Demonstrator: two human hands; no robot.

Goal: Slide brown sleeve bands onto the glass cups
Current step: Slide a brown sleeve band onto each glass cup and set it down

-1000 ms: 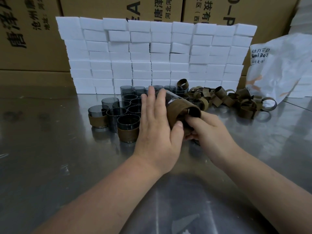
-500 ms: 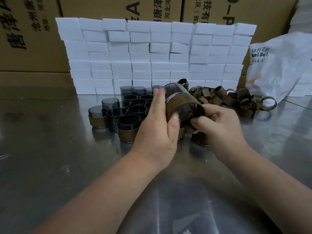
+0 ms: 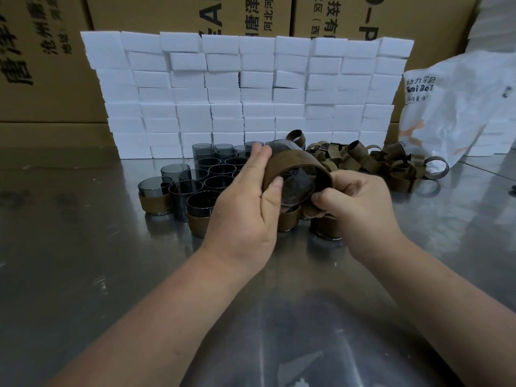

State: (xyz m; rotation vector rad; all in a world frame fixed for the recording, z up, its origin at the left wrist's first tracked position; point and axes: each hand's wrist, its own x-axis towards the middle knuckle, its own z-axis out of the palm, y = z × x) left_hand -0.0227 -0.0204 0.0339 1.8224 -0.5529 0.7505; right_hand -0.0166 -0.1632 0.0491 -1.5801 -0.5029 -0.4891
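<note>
The glass cup (image 3: 298, 186) rose from just above the tabletop (image 3: 83, 261) to a higher place in front of the standing cups, and both grips went up with it. It also turned: a second before, its side was toward the camera and one end pointed to the right, and at the end this round end faced the camera. The brown band (image 3: 293, 161) then showed as a ring around that end. The left grip (image 3: 243, 213) changed from flat fingers laid over the cup to a hold with the thumb at the near rim. The right grip (image 3: 360, 205) moved up and to the right, and uncovered a banded cup (image 3: 326, 229) standing on the tabletop below it.
</note>
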